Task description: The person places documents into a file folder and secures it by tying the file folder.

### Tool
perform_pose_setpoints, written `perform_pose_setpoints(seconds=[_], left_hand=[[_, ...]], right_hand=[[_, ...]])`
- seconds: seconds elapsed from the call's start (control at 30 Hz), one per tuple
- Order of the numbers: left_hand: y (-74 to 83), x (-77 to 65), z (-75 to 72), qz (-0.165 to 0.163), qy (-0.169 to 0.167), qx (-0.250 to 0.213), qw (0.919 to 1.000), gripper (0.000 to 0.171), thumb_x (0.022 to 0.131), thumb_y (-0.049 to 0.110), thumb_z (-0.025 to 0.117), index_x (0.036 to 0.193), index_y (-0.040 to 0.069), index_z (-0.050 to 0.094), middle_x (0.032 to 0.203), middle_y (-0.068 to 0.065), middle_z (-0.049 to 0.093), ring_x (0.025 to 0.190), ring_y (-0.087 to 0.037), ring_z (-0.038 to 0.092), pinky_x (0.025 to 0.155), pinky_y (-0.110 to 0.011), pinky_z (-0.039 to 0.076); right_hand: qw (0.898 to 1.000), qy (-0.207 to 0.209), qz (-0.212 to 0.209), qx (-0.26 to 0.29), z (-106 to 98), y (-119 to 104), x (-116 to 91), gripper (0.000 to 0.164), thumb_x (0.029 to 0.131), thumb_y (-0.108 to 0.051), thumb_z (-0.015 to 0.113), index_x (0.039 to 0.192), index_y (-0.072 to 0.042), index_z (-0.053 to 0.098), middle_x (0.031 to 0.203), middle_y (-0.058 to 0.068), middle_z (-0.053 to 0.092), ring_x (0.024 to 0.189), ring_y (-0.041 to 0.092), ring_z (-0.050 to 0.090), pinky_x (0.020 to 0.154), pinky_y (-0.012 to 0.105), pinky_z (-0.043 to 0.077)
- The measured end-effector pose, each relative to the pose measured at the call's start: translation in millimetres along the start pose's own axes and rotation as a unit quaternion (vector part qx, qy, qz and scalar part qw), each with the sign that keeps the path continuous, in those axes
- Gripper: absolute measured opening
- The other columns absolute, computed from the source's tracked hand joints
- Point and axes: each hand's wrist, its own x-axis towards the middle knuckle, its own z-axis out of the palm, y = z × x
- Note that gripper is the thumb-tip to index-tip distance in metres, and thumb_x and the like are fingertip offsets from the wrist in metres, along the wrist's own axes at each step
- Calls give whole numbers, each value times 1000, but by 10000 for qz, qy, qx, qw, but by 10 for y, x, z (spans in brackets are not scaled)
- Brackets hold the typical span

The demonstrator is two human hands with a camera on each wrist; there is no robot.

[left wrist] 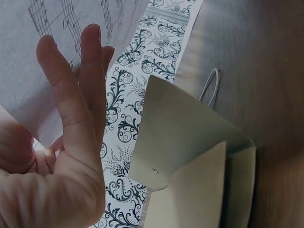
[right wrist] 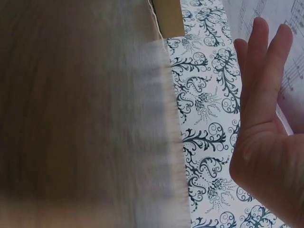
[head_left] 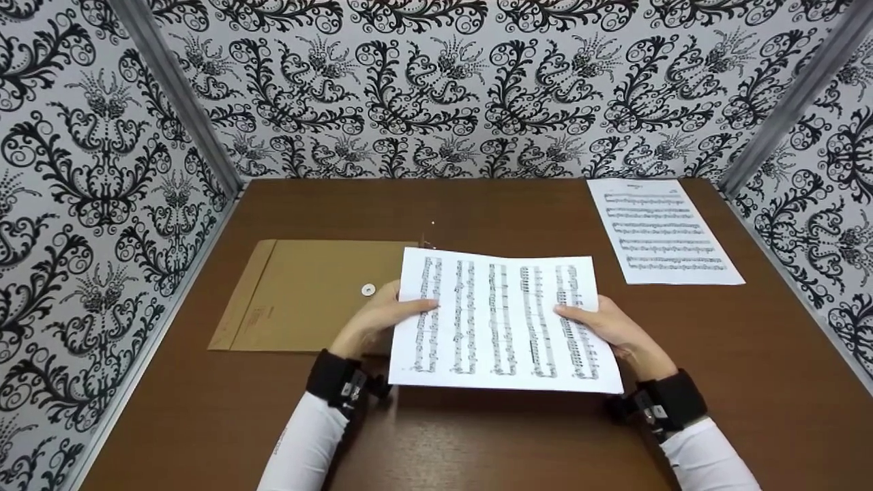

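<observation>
A sheet of music [head_left: 508, 320], turned sideways so its staves run up and down, is held above the table between both hands. My left hand [head_left: 380, 312] pinches its left edge, thumb on the printed face and fingers behind. On the opposite edge my right hand [head_left: 609, 326] grips it the same way. Both wrist views show straight fingers behind the paper. Whether it is one sheet or several, I cannot tell. A brown envelope [head_left: 307, 293] with a white button lies partly behind the left hand; its mouth and flap [left wrist: 180, 123] gape in the left wrist view.
Another page of sheet music [head_left: 665, 228] lies flat at the table's back right. The brown table [head_left: 505, 440] is bordered by patterned walls [head_left: 443, 88] at the back and both sides. A thin string loop [left wrist: 211, 88] sticks out beside the envelope flap.
</observation>
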Motion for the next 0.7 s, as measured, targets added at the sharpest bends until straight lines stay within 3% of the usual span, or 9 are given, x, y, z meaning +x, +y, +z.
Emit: perform_pose_setpoints(seconds=[0.27,0.47,0.57,0.7], left_hand=[[43,-33,-71,4,0,248,9997,34,98,19,68,128,4,62,94,-3,79,75,-15,78,68,-29,63],[63,-42,-153,128,182,-138,9997,40,98,12,66,135,-3,56,94,4,78,80,-11,76,71,-25,61],[85,-53,-191,66,434,-236,9988,47,99,11,65,142,-3,51,95,4,79,78,-11,76,70,-25,61],[118,-82,-217,-88,1028,-182,9945,52,99,15,66,145,-2,50,103,-5,78,77,-11,74,66,-28,62]], right_hand=[[9997,214,47,-56,41,-41,48,24,103,-21,62,124,-9,63,91,-2,79,75,16,79,65,31,64],[9978,487,144,-427,38,-131,96,38,102,-27,64,131,-3,59,87,-4,79,71,14,78,64,30,63],[9959,694,210,-543,25,-193,128,40,100,-28,67,130,-2,59,84,-5,78,69,13,77,62,29,63],[9934,855,244,-730,3,-281,173,44,100,-29,67,132,1,58,82,-6,77,67,12,77,61,28,63]])
